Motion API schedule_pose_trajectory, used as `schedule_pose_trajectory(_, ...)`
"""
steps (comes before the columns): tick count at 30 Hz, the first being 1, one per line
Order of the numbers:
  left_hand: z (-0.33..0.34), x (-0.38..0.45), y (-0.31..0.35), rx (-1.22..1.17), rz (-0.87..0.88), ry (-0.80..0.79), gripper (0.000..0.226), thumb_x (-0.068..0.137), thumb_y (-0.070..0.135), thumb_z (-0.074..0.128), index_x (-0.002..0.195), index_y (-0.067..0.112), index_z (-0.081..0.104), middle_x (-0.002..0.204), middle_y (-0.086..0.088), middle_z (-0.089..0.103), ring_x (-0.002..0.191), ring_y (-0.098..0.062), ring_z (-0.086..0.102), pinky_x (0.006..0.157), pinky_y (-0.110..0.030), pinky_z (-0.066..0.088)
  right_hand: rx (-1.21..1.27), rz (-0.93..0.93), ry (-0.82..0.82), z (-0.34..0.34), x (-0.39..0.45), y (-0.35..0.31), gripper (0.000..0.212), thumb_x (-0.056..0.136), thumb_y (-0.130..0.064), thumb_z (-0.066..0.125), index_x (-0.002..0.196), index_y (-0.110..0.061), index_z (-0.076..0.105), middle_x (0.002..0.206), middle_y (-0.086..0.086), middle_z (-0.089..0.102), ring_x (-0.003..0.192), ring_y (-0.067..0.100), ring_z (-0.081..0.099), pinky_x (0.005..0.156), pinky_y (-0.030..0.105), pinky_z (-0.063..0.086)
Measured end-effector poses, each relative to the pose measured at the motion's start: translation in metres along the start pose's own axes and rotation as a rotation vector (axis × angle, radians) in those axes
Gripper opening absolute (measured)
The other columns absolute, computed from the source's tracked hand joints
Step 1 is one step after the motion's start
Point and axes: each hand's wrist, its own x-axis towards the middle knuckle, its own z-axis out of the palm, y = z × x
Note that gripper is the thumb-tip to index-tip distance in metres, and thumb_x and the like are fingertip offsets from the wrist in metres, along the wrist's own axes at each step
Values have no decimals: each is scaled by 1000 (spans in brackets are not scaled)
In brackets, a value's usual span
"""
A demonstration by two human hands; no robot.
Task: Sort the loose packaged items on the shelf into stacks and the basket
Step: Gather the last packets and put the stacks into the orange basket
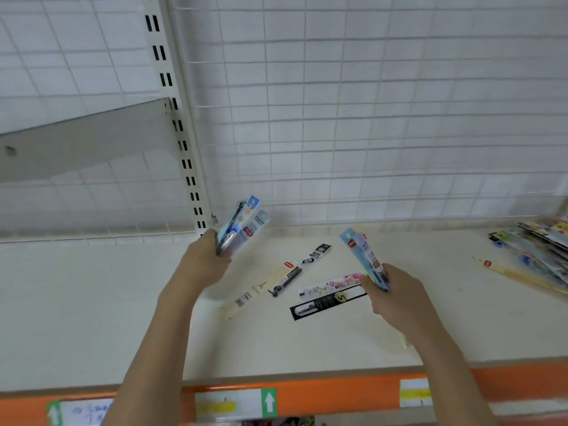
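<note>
My left hand [204,259] grips a small bundle of blue-and-white pen packets [242,224], held upright above the shelf near the slotted upright. My right hand [396,292] holds a light-blue pen packet [362,256], tilted up to the left. Between the hands, loose packets lie on the cream shelf [92,302]: a black packet with a yellow "5" circle [327,304], a pink floral packet [330,285], a black-and-white pen packet [302,269] and a pale cream packet [246,298]. No basket is in view.
A fanned stack of colourful packets [538,253] lies at the shelf's right end. A white wire grid [368,118] backs the shelf. The slotted upright [181,133] and a grey bracket [76,142] stand at left. An orange price rail [307,392] edges the front.
</note>
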Motion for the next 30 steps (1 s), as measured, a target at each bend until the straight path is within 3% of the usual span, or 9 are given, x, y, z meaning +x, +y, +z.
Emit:
schedule_pose_trajectory(5,-1,-14,4,-16,-33,-13,28,86,37,59,87,12,47,79,-5,55,70,-21,53,53,-25,38,2,-3,-14,4,1,-5,19,90,-28,50,76,-15,50,69,8,62,68,28,65,66,39,52)
schedule_pose_trajectory(7,5,-16,7,57,-35,-88,36,79,45,67,85,13,50,77,-1,53,71,-18,52,54,-24,36,-30,-13,4,3,2,-6,24,90,-25,48,69,-16,42,62,4,55,59,24,56,57,33,44)
schedule_pose_trajectory(10,22,-19,8,166,-70,-254,34,74,41,72,80,16,49,78,0,54,68,-14,52,54,-23,37,-53,-18,18,1,1,-6,30,91,-23,48,65,-16,35,57,1,43,52,19,41,50,30,32)
schedule_pose_trajectory(15,35,-15,6,252,-138,-353,28,78,31,65,92,11,52,88,-6,61,79,-22,58,65,-26,44,-71,1,31,-7,-2,0,31,92,-25,50,65,-18,36,58,1,46,52,18,43,50,29,33)
schedule_pose_trajectory(17,34,-10,5,340,-127,-355,23,83,29,59,92,11,48,91,-6,56,82,-23,54,68,-28,42,-76,11,38,-10,-3,3,31,92,-26,50,65,-19,36,58,1,46,53,19,44,51,30,34)
schedule_pose_trajectory(20,29,0,3,292,-114,-304,11,85,21,50,88,11,47,93,-7,55,86,-23,50,71,-27,38,-67,17,47,-13,-6,7,30,92,-26,51,66,-20,38,58,0,47,53,19,46,51,31,35)
schedule_pose_trajectory(24,24,11,13,162,-72,-232,18,81,17,46,95,9,52,97,-9,67,93,-24,61,80,-33,49,-62,32,77,-20,-9,13,32,93,-25,51,65,-21,36,57,-1,45,52,18,45,50,29,34)
schedule_pose_trajectory(27,35,16,32,130,-55,-256,12,84,11,45,96,9,47,97,-11,62,88,-26,56,62,-29,41,-55,38,125,-28,-13,15,33,93,-24,50,64,-20,35,55,0,44,51,18,43,49,28,33)
schedule_pose_trajectory(30,53,19,51,105,-18,-284,15,87,19,49,97,9,44,95,-13,58,82,-27,50,63,-30,36,-23,12,166,-34,-17,17,36,93,-21,50,62,-21,31,52,-1,39,46,15,37,46,27,28)
